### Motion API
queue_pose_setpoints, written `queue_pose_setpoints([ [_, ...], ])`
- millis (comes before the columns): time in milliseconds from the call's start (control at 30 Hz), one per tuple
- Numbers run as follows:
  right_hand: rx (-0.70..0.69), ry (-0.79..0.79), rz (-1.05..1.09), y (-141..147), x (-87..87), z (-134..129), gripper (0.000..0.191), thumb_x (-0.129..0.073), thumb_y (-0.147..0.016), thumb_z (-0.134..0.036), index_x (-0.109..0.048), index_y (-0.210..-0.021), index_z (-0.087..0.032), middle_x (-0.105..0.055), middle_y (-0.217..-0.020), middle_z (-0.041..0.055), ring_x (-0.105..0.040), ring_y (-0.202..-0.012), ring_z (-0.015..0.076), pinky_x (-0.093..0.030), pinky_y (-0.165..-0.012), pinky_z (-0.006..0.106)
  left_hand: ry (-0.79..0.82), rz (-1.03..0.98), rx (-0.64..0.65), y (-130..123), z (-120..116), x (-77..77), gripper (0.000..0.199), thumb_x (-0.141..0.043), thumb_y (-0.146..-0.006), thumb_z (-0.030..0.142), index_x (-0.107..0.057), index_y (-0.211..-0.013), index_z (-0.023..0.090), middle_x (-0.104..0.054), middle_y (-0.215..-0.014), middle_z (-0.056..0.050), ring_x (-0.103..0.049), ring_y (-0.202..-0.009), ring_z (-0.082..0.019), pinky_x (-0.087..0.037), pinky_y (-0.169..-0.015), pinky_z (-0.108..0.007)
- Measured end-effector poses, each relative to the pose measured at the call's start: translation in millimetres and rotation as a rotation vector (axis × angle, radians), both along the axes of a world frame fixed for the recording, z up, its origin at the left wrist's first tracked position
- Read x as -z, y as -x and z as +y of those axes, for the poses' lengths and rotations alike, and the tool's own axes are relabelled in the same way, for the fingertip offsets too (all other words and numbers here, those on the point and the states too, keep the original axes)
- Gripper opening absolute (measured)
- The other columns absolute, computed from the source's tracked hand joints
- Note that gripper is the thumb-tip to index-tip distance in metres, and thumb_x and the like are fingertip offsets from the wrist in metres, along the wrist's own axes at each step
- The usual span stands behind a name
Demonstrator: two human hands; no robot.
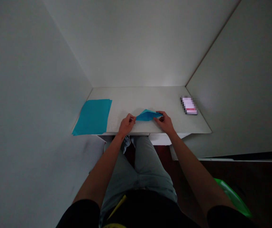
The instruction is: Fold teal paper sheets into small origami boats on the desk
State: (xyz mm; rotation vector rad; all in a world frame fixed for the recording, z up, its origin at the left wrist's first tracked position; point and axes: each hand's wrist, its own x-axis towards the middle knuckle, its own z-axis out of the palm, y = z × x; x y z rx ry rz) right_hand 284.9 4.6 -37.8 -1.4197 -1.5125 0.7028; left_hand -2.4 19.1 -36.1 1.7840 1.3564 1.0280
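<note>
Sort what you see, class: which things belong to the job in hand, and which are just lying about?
Belong to the job:
folded blue paper, held by the left hand and right hand
blue sheets, probably matching stock
white desk, the work surface

Apparently just lying about:
phone, untouched, its screen pixelated
green object at lower right, only partly visible

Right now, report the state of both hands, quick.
Left hand: closed, fingers pinching the left end of the folded blue paper.
Right hand: holding the paper's right end between thumb and fingers.
</note>
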Motion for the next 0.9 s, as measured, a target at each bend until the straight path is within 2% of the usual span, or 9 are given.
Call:
queue_pose_setpoints([
  [200,0.006,-0.055,-0.009,-3,7.3,3,0.052,-0.074,-0.090,-0.051,-0.068,-0.133,-0.022,-0.060,-0.067,-0.0043,-0.054,-0.057,0.0166,-0.048,-0.060,0.032,-0.100,0.106,0.085,-1,2,2.8,0.020,-0.070,-0.100,0.040,-0.076,-0.093,0.022,-0.079,-0.093,-0.004,-0.072,-0.079,-0.018,-0.055,-0.076,-0.032],
  [300,-0.021,-0.156,-0.059,-2,10.0,4,0.052,-0.072,-0.094,-0.048,-0.067,-0.140,-0.024,-0.071,-0.097,0.0051,-0.060,-0.068,0.0176,-0.053,-0.063,0.034,-0.143,0.147,0.162,-1,3,1.8,0.018,-0.075,-0.097,0.038,-0.080,-0.089,0.022,-0.077,-0.096,-0.005,-0.071,-0.081,-0.017,-0.057,-0.078,-0.032],
  [400,-0.093,-0.238,-0.165,0,11.3,4,0.059,-0.066,-0.099,-0.044,-0.059,-0.155,-0.027,-0.070,-0.126,0.0122,-0.064,-0.083,0.0214,-0.057,-0.068,0.037,-0.157,0.190,0.220,-2,3,0.2,0.013,-0.083,-0.092,0.036,-0.083,-0.088,0.024,-0.077,-0.098,-0.003,-0.072,-0.083,-0.016,-0.058,-0.081,-0.032],
  [500,-0.186,-0.300,-0.339,1,11.1,3,0.058,-0.059,-0.105,-0.036,-0.054,-0.162,-0.028,-0.070,-0.137,0.0142,-0.067,-0.106,0.0284,-0.059,-0.091,0.047,-0.174,0.252,0.218,-3,2,-0.6,0.015,-0.088,-0.088,0.039,-0.083,-0.087,0.024,-0.074,-0.101,-0.003,-0.070,-0.082,-0.016,-0.057,-0.082,-0.033],
  [600,-0.289,-0.338,-0.496,2,9.9,4,0.053,-0.054,-0.106,-0.025,-0.060,-0.158,-0.030,-0.069,-0.145,0.0122,-0.063,-0.128,0.0318,-0.050,-0.108,0.054,-0.188,0.276,0.133,-4,1,-0.7,0.040,-0.093,-0.080,0.045,-0.079,-0.110,0.022,-0.070,-0.111,-0.005,-0.066,-0.079,-0.016,-0.057,-0.082,-0.035],
  [700,-0.340,-0.299,-0.594,2,8.3,4,0.047,-0.055,-0.105,-0.022,-0.071,-0.147,-0.033,-0.070,-0.148,0.0089,-0.064,-0.128,0.0319,-0.048,-0.107,0.054,-0.179,0.251,0.045,-4,-1,-1.2,0.095,-0.097,-0.072,0.049,-0.056,-0.153,0.021,-0.064,-0.135,-0.011,-0.067,-0.087,-0.018,-0.058,-0.086,-0.037],
  [733,-0.341,-0.276,-0.619,3,7.7,4,0.044,-0.056,-0.105,-0.023,-0.074,-0.143,-0.034,-0.070,-0.148,0.0081,-0.064,-0.127,0.0324,-0.048,-0.106,0.054,-0.180,0.250,0.044,-4,-2,-1.5,0.104,-0.097,-0.071,0.049,-0.049,-0.159,0.021,-0.061,-0.142,-0.014,-0.069,-0.092,-0.020,-0.058,-0.089,-0.038],
  [800,-0.334,-0.234,-0.653,4,6.7,3,0.038,-0.060,-0.104,-0.026,-0.078,-0.137,-0.035,-0.072,-0.147,0.0068,-0.064,-0.124,0.0339,-0.048,-0.103,0.054,-0.197,0.284,0.075,-4,-2,-2.2,0.094,-0.095,-0.076,0.045,-0.053,-0.158,0.023,-0.059,-0.149,-0.016,-0.069,-0.110,-0.026,-0.056,-0.101,-0.043],
  [900,-0.320,-0.204,-0.644,5,6.1,1,0.035,-0.062,-0.104,-0.028,-0.078,-0.134,-0.034,-0.074,-0.145,0.0063,-0.065,-0.124,0.0346,-0.049,-0.100,0.054,-0.211,0.369,0.116,-4,-2,-3.3,0.049,-0.084,-0.089,0.032,-0.072,-0.136,0.027,-0.068,-0.146,-0.011,-0.062,-0.134,-0.033,-0.047,-0.116,-0.051],
])
